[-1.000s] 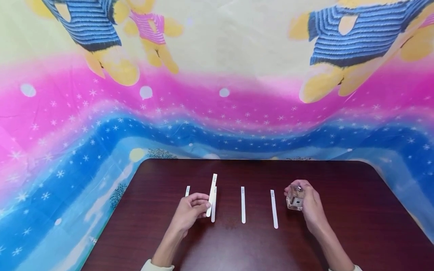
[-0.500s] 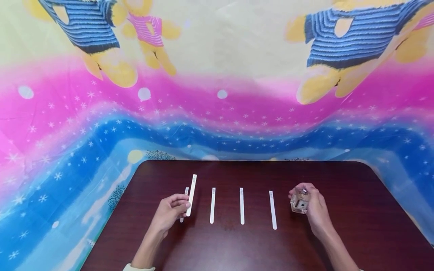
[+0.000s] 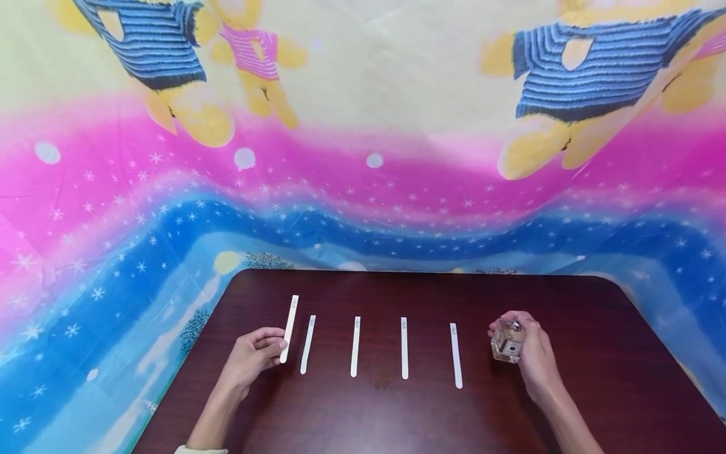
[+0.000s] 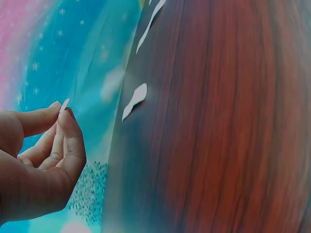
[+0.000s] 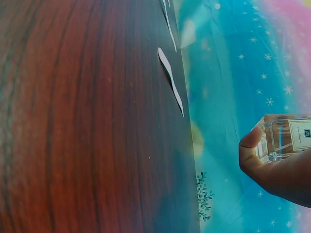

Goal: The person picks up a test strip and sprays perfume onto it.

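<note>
Left hand [image 3: 252,356] Pinches a Strip [image 3: 290,326], Right Hand [image 3: 537,354] Holds a Bottle [image 3: 503,343]

The left hand has its thumb and finger pressed together on the strip. The strip is thin and white. It is up off the table [image 3: 363,419], near the left side. One end is round, and small dark marks sit near the other end. In the left wrist view, only a bit of it pokes out past the fingertips.

The right hand is wrapped around the bottle, over on the right side. The bottle is see-through, with a pale label that has a dark square on it. It has a shiny silver bit near the top.

Four more white strips lie on the table between the two hands, side by side and not touching: a first one [image 3: 308,345], a second one [image 3: 355,347], a third one [image 3: 404,348] and a fourth one [image 3: 456,355]. The first one is just beside the held strip. The fourth one is nearest the bottle.

The table is dark red-brown. Behind it hangs a bright cloth [image 3: 340,183] with bears and snowflakes.
</note>
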Demonstrator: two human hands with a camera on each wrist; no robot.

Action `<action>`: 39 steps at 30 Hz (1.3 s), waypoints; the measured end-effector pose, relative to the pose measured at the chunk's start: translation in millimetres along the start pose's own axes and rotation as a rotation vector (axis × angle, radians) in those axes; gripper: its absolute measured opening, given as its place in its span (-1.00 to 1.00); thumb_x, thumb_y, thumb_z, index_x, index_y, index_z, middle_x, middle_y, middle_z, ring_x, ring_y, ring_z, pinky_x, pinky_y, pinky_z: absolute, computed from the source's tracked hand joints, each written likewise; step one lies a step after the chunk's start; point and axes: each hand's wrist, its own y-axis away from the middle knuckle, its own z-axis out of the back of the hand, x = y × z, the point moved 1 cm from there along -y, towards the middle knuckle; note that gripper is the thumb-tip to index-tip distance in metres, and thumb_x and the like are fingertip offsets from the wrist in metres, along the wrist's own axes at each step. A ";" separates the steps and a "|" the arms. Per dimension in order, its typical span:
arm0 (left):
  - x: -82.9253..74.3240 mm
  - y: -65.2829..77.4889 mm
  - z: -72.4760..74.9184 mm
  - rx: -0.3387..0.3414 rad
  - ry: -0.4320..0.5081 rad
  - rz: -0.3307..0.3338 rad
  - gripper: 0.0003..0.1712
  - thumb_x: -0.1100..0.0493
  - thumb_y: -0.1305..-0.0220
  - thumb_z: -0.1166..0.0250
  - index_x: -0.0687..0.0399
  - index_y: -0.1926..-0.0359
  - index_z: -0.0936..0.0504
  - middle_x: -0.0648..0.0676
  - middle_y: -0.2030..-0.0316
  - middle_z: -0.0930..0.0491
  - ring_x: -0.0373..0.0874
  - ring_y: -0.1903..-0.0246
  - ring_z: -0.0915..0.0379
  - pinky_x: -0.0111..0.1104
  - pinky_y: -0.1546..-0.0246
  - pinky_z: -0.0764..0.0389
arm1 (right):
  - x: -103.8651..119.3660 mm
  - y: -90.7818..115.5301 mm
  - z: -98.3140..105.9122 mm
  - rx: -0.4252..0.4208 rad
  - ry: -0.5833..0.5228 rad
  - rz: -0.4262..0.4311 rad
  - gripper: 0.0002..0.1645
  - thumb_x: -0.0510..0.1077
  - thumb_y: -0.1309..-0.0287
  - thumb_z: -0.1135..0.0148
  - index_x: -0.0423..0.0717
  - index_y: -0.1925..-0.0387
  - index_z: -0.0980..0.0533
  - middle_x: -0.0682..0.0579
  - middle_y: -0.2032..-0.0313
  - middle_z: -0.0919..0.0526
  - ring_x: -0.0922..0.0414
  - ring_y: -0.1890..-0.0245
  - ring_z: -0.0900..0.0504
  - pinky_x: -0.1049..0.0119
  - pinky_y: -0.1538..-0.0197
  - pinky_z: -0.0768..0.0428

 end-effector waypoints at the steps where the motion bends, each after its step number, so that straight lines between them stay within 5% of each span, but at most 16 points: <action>1: 0.2 -0.3 3.3 0.002 -0.004 0.001 -0.58 0.34 -0.41 -0.40 0.39 -0.23 -0.62 0.02 0.23 -0.77 -0.20 0.40 -0.63 -0.37 0.27 -0.79 | -0.3 0.1 0.3 0.000 -0.002 -0.001 -0.46 0.11 -0.76 0.41 -0.03 0.04 -0.49 0.23 0.21 -0.76 0.30 0.13 -0.77 0.33 0.14 -0.80; 19: 21.0 -16.0 48.3 0.057 -0.101 0.040 -0.57 0.35 -0.45 -0.34 0.48 -0.26 -0.57 -0.01 0.24 -0.75 -0.22 0.38 -0.62 -0.39 0.28 -0.78 | 1.8 1.1 1.7 -0.004 0.035 -0.012 -0.45 0.12 -0.75 0.43 -0.02 0.03 -0.50 0.24 0.21 -0.77 0.31 0.13 -0.77 0.32 0.15 -0.80; 39: 32.8 -26.5 53.2 0.037 -0.238 0.031 -0.63 0.36 -0.44 -0.32 0.48 -0.19 -0.60 0.06 0.24 -0.74 -0.16 0.28 -0.62 -0.34 0.27 -0.79 | 2.4 3.6 3.7 -0.011 0.036 -0.025 -0.45 0.11 -0.75 0.42 -0.04 0.03 -0.49 0.26 0.23 -0.77 0.32 0.14 -0.77 0.33 0.15 -0.79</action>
